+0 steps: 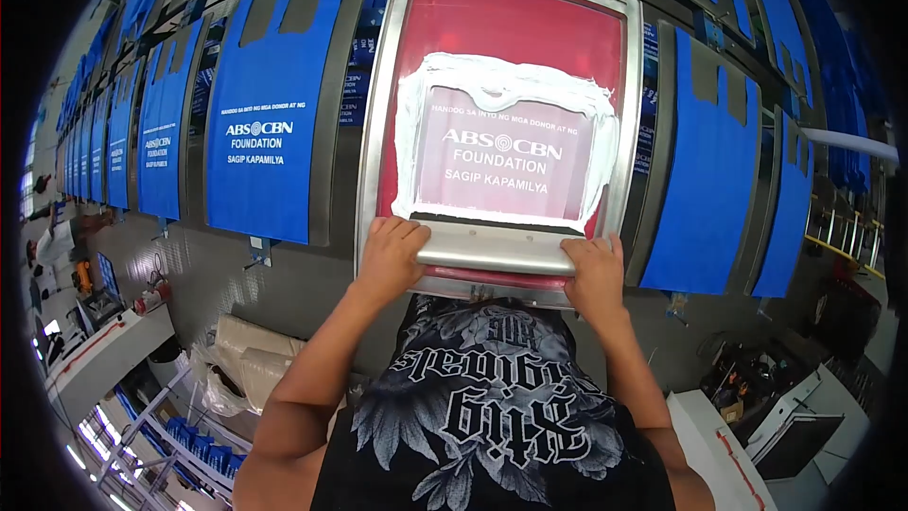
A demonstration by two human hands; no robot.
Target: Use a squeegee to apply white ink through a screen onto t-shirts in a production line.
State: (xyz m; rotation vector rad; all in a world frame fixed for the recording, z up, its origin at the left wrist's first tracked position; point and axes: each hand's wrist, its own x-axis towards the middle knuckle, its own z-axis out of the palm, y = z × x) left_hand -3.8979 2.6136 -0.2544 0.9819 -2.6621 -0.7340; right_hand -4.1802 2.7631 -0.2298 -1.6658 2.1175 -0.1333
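Observation:
My left hand (390, 257) and my right hand (596, 273) grip the two ends of a wide metal-handled squeegee (497, 249). It lies across the near end of a screen-printing frame (380, 118) with silver metal edges. The red mesh (515, 21) has a paler window with white lettering and a round emblem in the middle. Thick white ink (473, 71) rings that window on the far side and both sides, with a thin line along the squeegee's dark blade. My fingers curl over the handle, so part of each end is hidden.
Blue fabric pieces lie on grey boards either side; the left one (255, 194) bears white print, the right one (700, 180) shows none. More boards stretch away left. Below are a wrapped cardboard bundle (270, 360), a white table (109, 350) and a metal rack (156, 426).

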